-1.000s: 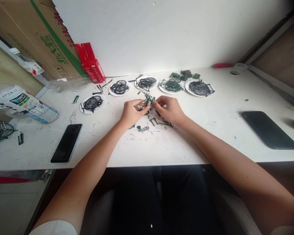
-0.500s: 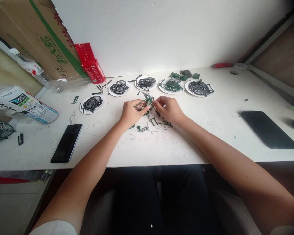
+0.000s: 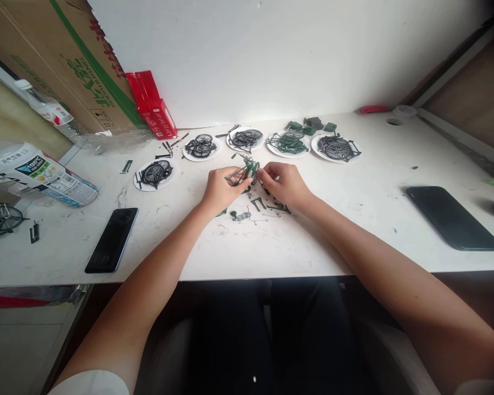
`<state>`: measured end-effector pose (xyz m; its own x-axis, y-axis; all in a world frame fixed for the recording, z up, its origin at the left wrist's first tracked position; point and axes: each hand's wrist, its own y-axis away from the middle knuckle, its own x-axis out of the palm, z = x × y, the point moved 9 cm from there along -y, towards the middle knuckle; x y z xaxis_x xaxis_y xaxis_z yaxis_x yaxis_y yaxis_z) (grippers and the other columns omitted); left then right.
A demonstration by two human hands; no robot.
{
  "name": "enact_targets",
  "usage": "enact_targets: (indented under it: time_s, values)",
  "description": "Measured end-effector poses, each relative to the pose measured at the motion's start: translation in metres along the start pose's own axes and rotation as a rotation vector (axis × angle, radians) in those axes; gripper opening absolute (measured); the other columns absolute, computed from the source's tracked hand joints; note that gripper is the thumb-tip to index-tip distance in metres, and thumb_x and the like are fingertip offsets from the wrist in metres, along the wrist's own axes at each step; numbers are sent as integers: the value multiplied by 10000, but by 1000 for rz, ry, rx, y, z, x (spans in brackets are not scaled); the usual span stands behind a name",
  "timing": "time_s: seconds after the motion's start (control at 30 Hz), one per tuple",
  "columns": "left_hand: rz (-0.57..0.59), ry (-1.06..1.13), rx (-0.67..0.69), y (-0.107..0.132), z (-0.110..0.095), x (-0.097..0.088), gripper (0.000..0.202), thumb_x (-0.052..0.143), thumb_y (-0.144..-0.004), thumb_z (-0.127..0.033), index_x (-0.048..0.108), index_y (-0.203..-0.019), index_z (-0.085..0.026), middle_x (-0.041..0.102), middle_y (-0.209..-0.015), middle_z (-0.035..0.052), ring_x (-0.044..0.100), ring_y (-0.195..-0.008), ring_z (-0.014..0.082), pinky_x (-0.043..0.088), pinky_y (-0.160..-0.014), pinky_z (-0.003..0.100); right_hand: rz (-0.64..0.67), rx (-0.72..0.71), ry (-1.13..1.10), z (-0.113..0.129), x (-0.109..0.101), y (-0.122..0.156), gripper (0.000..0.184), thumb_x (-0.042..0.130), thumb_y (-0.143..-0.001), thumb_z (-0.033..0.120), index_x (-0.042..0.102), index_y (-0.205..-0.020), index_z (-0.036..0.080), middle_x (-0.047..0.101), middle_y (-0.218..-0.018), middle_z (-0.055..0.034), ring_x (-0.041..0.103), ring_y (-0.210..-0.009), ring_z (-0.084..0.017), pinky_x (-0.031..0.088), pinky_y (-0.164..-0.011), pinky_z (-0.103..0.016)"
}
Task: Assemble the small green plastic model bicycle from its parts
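Over the middle of the white table, my left hand point(image 3: 223, 187) is closed on a small green model bicycle frame point(image 3: 247, 170) with silver handlebars at its top. My right hand point(image 3: 283, 182) pinches at the frame's right side, thumb and forefinger together; whether a tiny part lies between them is hidden. Below the hands lie loose pieces: a dark green bracket point(image 3: 257, 204), a silver wire rack point(image 3: 242, 216), a small green saddle-like piece point(image 3: 233, 214), thin wires and dark parts point(image 3: 279, 208).
Paper plates of model bicycle parts stand behind, holding black wheels point(image 3: 156, 173), green frames point(image 3: 288, 145) and more wheels point(image 3: 337, 148). A phone point(image 3: 112, 240) lies left, a dark flat case point(image 3: 454, 218) right. A large bottle point(image 3: 45, 173), red box point(image 3: 158, 118) and carton point(image 3: 78, 66) occupy the left.
Almost nothing differs. My right fingers have shifted very slightly at the side of the bicycle frame; my left hand keeps its hold.
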<state>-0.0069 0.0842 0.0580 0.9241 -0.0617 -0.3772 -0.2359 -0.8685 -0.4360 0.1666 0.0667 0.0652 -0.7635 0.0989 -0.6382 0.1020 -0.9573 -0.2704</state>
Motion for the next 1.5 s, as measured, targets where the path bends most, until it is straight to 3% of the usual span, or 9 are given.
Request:
enact_targets:
  time_s: [0.5,1.03,1.5]
  values:
    - [9,-19,-8,-1,0,0,221,828,-850,-348,831,-946,-149,822,-926,88,702,-742,168,571,-697,264,24,-20,19,2,1,0,423,572,-1061,477,570,-734,209,650,-686,-47,478,-616,-161,349,-629,-328]
    - [18,-86,54,0,-4,-1,234,793,-880,-388,812,-878,-154,749,-784,48,569,-644,134,456,-613,263,66,-19,30,1,6,0,403,568,-1064,459,614,-757,202,671,-700,-49,499,-622,-168,357,-653,-329]
    - [23,-102,30,0,-3,-1,235,801,-874,-402,797,-871,-167,753,-790,53,611,-666,157,484,-619,273,86,-39,37,2,7,0,430,546,-1057,522,660,-795,201,674,-702,-62,506,-629,-181,377,-639,-333]
